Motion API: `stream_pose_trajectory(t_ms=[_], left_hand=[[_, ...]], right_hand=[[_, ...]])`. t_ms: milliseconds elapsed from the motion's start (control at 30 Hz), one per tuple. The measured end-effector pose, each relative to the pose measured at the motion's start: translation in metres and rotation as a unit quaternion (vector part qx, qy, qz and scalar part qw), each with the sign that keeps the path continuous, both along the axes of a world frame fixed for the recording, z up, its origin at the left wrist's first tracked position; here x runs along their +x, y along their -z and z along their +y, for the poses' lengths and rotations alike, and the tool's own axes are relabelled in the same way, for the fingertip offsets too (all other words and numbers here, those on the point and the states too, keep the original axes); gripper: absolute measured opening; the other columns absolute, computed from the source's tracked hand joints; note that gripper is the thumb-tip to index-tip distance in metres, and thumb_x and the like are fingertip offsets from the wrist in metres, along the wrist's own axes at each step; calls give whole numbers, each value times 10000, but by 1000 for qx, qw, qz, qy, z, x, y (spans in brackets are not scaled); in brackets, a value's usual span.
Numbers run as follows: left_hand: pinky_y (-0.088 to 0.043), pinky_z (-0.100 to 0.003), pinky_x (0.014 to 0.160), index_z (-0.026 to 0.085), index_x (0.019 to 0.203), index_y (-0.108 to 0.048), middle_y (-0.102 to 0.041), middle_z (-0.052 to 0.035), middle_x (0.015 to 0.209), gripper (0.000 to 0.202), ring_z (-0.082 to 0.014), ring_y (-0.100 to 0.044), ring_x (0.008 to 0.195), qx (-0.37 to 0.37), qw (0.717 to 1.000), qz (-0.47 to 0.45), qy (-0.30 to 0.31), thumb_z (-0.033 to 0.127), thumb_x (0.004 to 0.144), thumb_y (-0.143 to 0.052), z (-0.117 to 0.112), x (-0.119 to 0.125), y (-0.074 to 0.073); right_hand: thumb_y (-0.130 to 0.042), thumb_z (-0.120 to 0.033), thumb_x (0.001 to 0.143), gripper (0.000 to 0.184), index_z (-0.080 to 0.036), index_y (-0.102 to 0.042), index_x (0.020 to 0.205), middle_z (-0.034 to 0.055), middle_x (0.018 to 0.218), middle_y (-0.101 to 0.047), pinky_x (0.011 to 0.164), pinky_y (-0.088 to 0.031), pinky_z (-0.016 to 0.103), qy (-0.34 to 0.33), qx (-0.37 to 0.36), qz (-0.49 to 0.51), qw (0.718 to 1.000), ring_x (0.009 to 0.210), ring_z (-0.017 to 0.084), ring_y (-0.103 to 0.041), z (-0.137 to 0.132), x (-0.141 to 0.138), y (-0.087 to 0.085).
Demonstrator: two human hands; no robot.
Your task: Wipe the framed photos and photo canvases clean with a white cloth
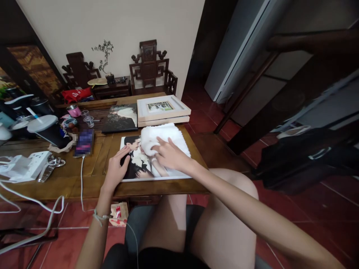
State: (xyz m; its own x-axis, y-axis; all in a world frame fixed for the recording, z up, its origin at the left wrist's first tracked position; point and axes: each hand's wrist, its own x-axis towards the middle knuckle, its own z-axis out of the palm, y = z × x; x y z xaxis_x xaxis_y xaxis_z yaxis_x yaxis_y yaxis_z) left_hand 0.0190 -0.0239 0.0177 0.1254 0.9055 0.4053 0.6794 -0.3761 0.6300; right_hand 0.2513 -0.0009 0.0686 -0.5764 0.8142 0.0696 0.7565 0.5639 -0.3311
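Note:
A large photo print of a couple lies near the front edge of the wooden table. My left hand rests on its left edge, fingers stretched out and holding nothing. Over the print's upper right part is spread a fluffy white cloth, which hides some of the picture. My right hand lies on the lower part of this cloth with fingers apart, touching it from above. Whether any fingertip pinches the cloth is hard to see.
Behind the print are stacked pale picture frames and a dark photo album. To the left are a phone on a white cable, a lidded black cup and a power strip. The wooden table ends just above my knees.

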Motion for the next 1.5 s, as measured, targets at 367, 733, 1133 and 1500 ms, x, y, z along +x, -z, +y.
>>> stream_pose_trajectory(t_ms=[367, 733, 1133, 1500], left_hand=[[-412, -432, 1119, 117, 1186, -684, -657, -126, 1279, 382, -255, -576, 1259, 11, 1000, 12, -15, 321, 901, -532, 1, 0, 1], [-383, -427, 1140, 134, 1212, -674, -613, -117, 1341, 380, -245, -539, 1299, -2, 1000, -2, -4, 306, 906, -528, 0, 0, -3], [-367, -418, 1152, 130, 1246, -652, -603, -113, 1353, 398, -229, -525, 1314, -2, 1000, 10, 3, 308, 918, -512, 0, 1, -3], [-371, -422, 1149, 161, 1227, -662, -609, -101, 1353, 379, -225, -527, 1312, -5, 1000, 6, 0, 331, 922, -514, -1, -1, -1]], right_hand=[[-410, -137, 841, 413, -209, -676, 1148, 82, 1304, -648, 1038, -353, 440, -34, -33, 55, 997, 1178, 290, -569, 52, -77, -13], [-363, -103, 870, 396, -92, -662, 1130, 188, 1291, -632, 1095, -271, 567, 81, 12, 47, 996, 1302, 357, -483, 43, 38, 15], [-468, -89, 781, 296, -150, -704, 949, 130, 1491, -467, 1129, -161, 705, -86, 22, 13, 996, 1465, 366, -228, -75, 42, 13], [-417, -138, 896, 350, -105, -645, 1159, 195, 1414, -532, 1095, -214, 701, 69, 66, -4, 995, 1457, 365, -236, 41, 33, 26]])
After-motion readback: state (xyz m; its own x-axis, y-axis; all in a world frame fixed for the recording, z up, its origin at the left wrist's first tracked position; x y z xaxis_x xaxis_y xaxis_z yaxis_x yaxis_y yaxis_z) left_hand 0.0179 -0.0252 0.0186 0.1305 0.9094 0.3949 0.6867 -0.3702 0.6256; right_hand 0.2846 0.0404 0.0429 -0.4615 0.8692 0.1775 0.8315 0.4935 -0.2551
